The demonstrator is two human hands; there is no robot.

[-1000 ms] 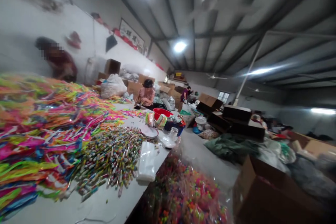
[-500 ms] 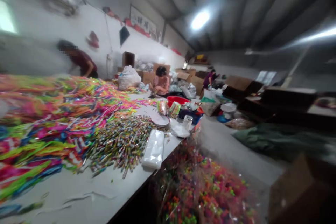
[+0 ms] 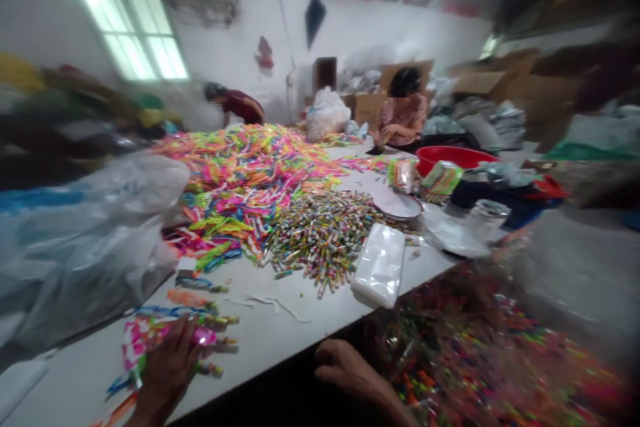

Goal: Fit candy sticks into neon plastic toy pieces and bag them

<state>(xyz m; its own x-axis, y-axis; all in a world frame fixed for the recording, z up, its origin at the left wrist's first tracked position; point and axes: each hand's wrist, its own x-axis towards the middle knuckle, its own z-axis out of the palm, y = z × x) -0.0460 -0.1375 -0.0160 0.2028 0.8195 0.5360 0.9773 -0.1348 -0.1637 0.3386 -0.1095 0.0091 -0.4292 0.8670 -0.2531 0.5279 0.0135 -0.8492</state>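
My left hand (image 3: 173,353) rests on the table, fingers stretched out over pink-and-white plastic strips (image 3: 134,343). Short patterned sticks (image 3: 220,341) stick out beyond its fingertips, several side by side, some joined to coloured strips. Just behind them lie an orange strip piece (image 3: 186,297) and a blue one (image 3: 195,282). My right hand (image 3: 340,363) is curled closed at the table's front edge, with nothing visible in it. A heap of short patterned sticks (image 3: 325,233) lies further back, beside a stack of clear plastic bags (image 3: 381,265).
A tall heap of bright strips (image 3: 250,167) covers the table's far left. Large plastic sacks (image 3: 110,227) stand left. A plate (image 3: 400,205), a red basin (image 3: 450,157) and a glass jar (image 3: 489,217) stand right. Below is a bag of colourful pieces (image 3: 480,347). Two people work behind.
My view has swung left and down. Both my hands have come into view, the left over the strips and the right at the table edge.
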